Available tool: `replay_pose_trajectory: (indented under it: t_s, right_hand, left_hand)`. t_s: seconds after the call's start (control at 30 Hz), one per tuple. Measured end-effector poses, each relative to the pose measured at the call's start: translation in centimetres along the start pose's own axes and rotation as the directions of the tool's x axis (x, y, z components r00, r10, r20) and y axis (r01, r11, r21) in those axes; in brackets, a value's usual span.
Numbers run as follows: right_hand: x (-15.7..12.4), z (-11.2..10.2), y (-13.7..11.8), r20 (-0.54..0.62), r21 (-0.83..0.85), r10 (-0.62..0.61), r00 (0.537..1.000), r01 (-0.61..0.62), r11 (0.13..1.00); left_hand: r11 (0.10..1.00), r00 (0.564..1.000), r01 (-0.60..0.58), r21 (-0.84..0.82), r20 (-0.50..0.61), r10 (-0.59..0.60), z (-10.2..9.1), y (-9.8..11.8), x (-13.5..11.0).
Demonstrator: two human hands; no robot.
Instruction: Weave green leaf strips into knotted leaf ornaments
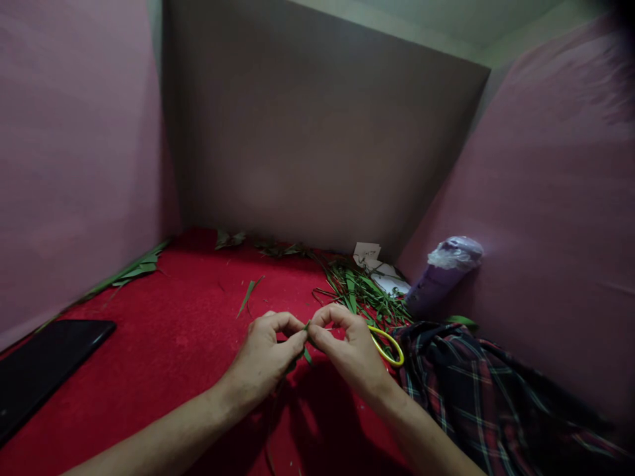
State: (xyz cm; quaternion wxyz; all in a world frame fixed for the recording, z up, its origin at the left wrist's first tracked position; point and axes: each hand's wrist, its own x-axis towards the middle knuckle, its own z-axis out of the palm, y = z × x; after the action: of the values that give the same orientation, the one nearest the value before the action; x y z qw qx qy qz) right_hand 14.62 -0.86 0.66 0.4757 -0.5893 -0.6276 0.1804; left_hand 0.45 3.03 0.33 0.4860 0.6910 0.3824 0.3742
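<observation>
A small green leaf strip point(307, 356) is pinched between my two hands, its upper tip just showing where the fingertips meet. My left hand point(270, 344) closes thumb and index finger on it from the left. From the right, my right hand point(344, 337) pinches the same spot, fingertips touching the left ones. Most of the strip is hidden behind the fingers. Just beyond the right hand lies a yellow scissors-like loop handle point(397, 357), partly covered by that hand. A heap of green leaf strips and stems point(364, 291) lies behind it.
Red cloth point(188, 330) covers the surface. A black flat device point(54, 370) lies at left, a long leaf point(141, 266) along the left wall. White papers point(389, 277), a purple plastic-topped container point(439, 277) and a plaid cloth point(466, 383) are at right. A loose leaf piece point(245, 297) lies ahead.
</observation>
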Motion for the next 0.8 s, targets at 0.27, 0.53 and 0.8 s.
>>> replay_pose_trajectory:
  t_s: [0.27,0.53,0.8]
  right_hand:
    - [-0.06,-0.09,-0.06,-0.001,-0.073,-0.066,0.998,0.066,0.995]
    - [-0.19,-0.20,-0.23,0.002,-0.093,-0.087,0.996,0.087,0.992]
    - [-0.11,-0.29,-0.27,0.016,-0.103,-0.094,0.995,0.095,0.990]
  left_hand:
    - [0.999,1.000,0.002,0.053,0.006,-0.003,0.05,-0.41,0.11]
    - [0.999,1.000,0.009,0.051,0.012,-0.009,0.09,-0.49,0.19]
    - [0.997,1.000,-0.006,0.080,0.008,0.005,0.10,-0.28,0.08]
